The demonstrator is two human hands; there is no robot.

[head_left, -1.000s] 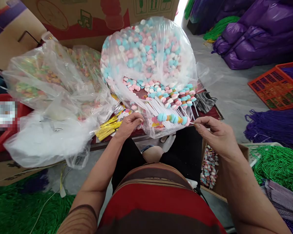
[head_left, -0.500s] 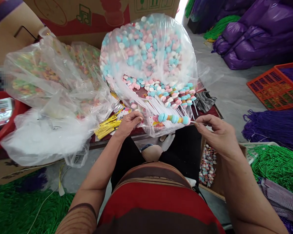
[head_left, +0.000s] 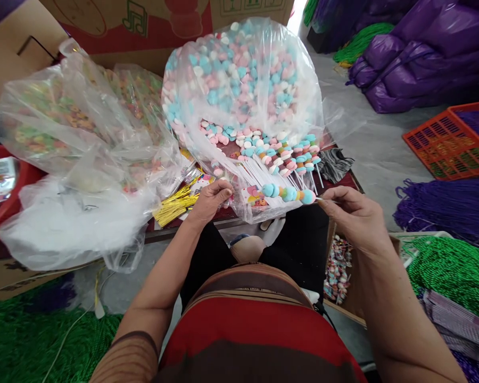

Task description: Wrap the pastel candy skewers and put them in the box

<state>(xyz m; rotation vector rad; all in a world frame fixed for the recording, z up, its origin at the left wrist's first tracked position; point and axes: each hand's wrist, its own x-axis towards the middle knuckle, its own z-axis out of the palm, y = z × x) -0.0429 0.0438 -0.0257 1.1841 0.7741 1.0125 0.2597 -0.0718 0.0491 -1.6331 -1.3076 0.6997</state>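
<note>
My right hand (head_left: pixel 353 213) pinches the thin white stick of a candy skewer (head_left: pixel 288 192), held level, with blue, pink and orange-yellow soft sweets threaded on it. My left hand (head_left: pixel 212 201) is closed in a pinch at the edge of what looks like a small clear bag with a colourful print (head_left: pixel 253 196). The skewer's far end lies against that printed bag; whether it is inside, I cannot tell. Just beyond, several finished candy skewers (head_left: pixel 289 159) and a bundle of white sticks (head_left: pixel 253 173) lie on the table. Gold twist ties (head_left: pixel 175 207) lie beside my left wrist.
A big clear bag of pink, blue and white sweets (head_left: pixel 243 74) stands ahead. Bags of ring-shaped sweets (head_left: pixel 64 117) are at the left, beside a red tub (head_left: pixel 14 213). By my right leg sits a cardboard box (head_left: pixel 357 298) with wrapped sweets; an orange crate (head_left: pixel 443 143) lies farther right.
The candy skewer has shifted slightly right, its sweets now closer to my right fingers. Both hands stay in nearly the same place.
</note>
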